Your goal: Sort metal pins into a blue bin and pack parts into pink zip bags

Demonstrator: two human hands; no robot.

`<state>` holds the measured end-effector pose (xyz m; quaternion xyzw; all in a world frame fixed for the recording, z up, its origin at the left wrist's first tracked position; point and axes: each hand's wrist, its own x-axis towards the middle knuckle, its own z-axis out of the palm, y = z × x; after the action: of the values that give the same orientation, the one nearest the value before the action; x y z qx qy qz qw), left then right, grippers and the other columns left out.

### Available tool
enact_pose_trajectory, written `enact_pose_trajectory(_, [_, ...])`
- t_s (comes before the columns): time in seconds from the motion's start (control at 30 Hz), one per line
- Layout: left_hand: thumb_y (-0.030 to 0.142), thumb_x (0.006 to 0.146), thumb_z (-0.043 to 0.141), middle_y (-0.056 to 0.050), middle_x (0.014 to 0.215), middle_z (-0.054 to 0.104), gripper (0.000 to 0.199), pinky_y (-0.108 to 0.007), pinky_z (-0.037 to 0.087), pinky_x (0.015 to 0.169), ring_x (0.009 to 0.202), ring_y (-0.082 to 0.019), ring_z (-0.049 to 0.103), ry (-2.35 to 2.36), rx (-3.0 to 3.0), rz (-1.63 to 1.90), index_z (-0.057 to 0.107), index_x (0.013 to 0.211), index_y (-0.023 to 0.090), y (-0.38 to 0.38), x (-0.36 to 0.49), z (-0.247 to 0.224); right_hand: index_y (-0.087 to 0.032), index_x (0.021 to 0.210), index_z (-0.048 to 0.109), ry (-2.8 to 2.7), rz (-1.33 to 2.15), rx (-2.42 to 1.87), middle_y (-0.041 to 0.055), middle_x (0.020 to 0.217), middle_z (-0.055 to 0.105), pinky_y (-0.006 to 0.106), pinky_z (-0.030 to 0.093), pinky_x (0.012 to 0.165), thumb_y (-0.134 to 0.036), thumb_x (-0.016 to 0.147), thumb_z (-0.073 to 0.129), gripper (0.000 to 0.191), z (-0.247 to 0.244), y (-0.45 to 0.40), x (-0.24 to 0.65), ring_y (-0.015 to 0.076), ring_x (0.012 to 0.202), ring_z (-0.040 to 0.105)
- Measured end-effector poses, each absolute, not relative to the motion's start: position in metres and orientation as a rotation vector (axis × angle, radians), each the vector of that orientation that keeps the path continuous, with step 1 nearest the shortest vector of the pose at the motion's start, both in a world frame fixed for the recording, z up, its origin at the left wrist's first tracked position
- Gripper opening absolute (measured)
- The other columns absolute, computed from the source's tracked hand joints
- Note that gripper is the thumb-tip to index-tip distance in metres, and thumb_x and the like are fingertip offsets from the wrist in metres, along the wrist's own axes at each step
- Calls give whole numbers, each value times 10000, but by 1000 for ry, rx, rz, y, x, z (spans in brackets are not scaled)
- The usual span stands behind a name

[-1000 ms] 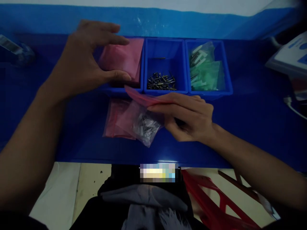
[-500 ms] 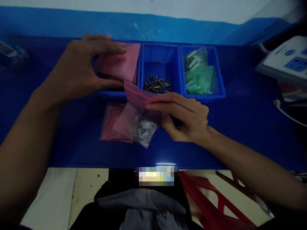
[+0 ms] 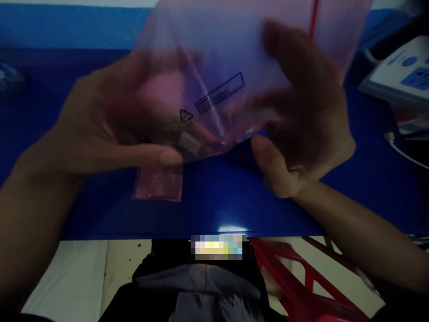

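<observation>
A large see-through pink zip bag (image 3: 214,58) is raised close to the camera, its red zip strip towards the upper right. It bears a black recycling mark and a printed box. My left hand (image 3: 110,120) grips its lower left part, thumb in front and fingers behind the film. Near that thumb, small pale and dark contents show blurred inside the bag. My right hand (image 3: 308,107) holds the bag's right side, a finger in front of the film and others dimly seen behind it; its thumb stands apart below the edge. Under the left thumb, another pink zip bag (image 3: 159,184) lies flat.
The raised bag and my hands hide most of the blue bins. A white and blue box (image 3: 402,71) stands at the right beside a white cable (image 3: 405,152). A red plastic stool (image 3: 301,286) is below the blue table's (image 3: 214,210) front edge.
The filled bag has risen from the table towards the camera and turned, now covering the bins. My left hand has left the bin of pink bags and taken hold of the raised bag.
</observation>
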<state>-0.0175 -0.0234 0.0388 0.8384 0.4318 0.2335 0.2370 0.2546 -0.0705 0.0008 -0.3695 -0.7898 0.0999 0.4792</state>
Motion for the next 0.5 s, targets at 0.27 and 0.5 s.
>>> enact_pose_trajectory(0.27, [320, 834, 756, 144, 1348, 606, 507, -274, 650, 889, 1133, -169, 684, 875, 1986, 1160, 618, 1319, 374, -16, -5, 31, -222, 1374, 664, -1980, -87, -721, 72, 1233, 728, 420, 557, 941, -279, 916, 584, 468, 1, -46, 277, 239, 1060, 688])
enact_pose_trajectory(0.5, [543, 863, 775, 23, 1222, 699, 550, -478, 540, 1150, 1173, -214, 674, 1365, 2160, 1103, 585, 1300, 269, -18, -20, 8, -204, 1339, 686, -2027, -337, -580, 61, 1108, 766, 349, 560, 816, -318, 960, 589, 407, -3, -47, 287, 179, 859, 705])
